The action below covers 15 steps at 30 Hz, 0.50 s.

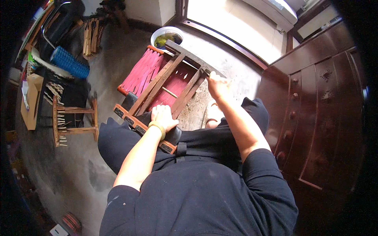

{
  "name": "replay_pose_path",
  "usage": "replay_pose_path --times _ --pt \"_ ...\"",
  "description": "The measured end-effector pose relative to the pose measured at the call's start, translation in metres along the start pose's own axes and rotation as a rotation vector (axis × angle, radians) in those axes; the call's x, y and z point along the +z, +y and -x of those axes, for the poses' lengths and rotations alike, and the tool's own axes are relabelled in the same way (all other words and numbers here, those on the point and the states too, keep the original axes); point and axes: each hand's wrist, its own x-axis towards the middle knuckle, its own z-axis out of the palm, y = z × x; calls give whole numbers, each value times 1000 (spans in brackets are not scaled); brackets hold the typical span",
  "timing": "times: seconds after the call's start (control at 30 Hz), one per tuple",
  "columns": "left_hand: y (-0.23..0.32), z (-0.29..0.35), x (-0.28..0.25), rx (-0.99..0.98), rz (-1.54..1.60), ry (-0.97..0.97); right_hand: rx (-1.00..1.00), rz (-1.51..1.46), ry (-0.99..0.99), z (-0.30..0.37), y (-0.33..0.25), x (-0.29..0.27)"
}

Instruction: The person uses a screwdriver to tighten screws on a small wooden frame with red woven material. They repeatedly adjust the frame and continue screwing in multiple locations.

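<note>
A wooden stool frame point(190, 91) lies tilted across my lap, its bars running away from me. Its near end has an orange-brown rail point(136, 124) wrapped with black strips. My left hand point(162, 117), a yellowish bangle on its wrist, is closed over this near end beside the black strips; its fingertips are partly hidden. At the far right corner, my right hand point(219, 84) grips the end of the dark crosspiece point(185, 55). Beyond the frame, and partly behind it, is a pink woven stool point(141, 72) with orange-brown rails.
A white bucket point(154, 39) with dark yellowish contents stands past the pink stool. To the left are a small wooden stool frame point(75, 131) with cut strip ends, a blue woven chair seat point(69, 62) and a cardboard piece point(34, 102). A dark red wooden door point(311, 114) borders my right.
</note>
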Motion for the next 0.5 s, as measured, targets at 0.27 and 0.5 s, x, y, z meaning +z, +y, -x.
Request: replay_pose_path --times 0.27,0.5 --pt "2 -3 -2 11 20 -38 -216 -152 -39 23 -9 -15" --pt "2 -4 1 2 24 14 -184 -5 -24 -1 15 -16"
